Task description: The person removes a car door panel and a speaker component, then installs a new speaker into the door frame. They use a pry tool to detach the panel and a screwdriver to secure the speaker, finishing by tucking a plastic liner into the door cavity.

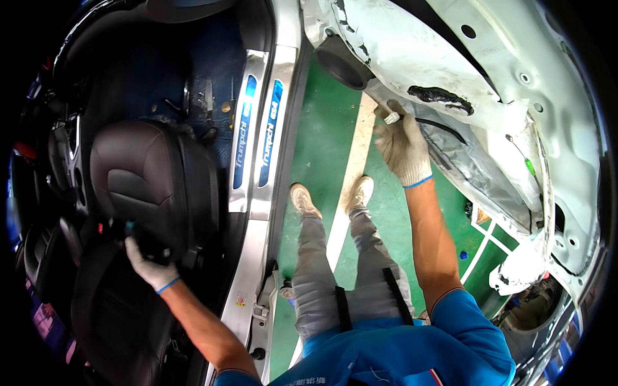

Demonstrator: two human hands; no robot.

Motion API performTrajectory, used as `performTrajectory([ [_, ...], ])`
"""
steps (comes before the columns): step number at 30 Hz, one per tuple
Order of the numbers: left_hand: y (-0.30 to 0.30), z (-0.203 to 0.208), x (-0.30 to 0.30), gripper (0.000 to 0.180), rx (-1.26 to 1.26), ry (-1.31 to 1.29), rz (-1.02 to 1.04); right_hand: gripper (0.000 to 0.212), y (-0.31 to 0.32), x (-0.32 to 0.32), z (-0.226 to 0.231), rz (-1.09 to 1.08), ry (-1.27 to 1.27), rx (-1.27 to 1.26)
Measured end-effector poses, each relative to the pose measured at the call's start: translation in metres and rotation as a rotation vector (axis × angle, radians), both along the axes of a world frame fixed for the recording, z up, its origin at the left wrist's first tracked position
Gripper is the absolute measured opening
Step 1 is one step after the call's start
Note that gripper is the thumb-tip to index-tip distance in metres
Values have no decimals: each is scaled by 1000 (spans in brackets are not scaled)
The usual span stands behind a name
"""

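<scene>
My right hand (404,147), in a knitted white glove, is closed on a small white wiring connector (391,118) beside the stripped door (412,45). A black cable (444,128) runs along the door from behind that hand toward the lower right. My left hand (152,269), gloved too, reaches over the dark leather seat (132,161). Its fingers are round a dark object with a teal part (135,229). Against the black seat its outline is hard to see, so I cannot tell its kind.
The metal door sill (250,167) with blue strips lies to my left. A round speaker (342,61) sits in the door at its far end. White door lining (524,264) hangs loose with a green-tagged wire (529,166). Underfoot is a green floor (322,128) with a white line.
</scene>
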State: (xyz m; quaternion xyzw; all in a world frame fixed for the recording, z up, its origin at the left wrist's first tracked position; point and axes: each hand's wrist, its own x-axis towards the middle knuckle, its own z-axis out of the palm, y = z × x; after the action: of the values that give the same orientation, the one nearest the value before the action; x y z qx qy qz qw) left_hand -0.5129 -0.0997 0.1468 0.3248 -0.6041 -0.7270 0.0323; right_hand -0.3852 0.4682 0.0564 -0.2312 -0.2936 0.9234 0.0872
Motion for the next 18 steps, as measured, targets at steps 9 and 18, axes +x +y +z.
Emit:
performTrajectory([
  [9,298,-43,76,87,922,98,-711,34,-2,19,21,41,-241,-202],
  [18,367,-66,104,108,536,73,-908,33,7,47,26,91,-283,-9],
])
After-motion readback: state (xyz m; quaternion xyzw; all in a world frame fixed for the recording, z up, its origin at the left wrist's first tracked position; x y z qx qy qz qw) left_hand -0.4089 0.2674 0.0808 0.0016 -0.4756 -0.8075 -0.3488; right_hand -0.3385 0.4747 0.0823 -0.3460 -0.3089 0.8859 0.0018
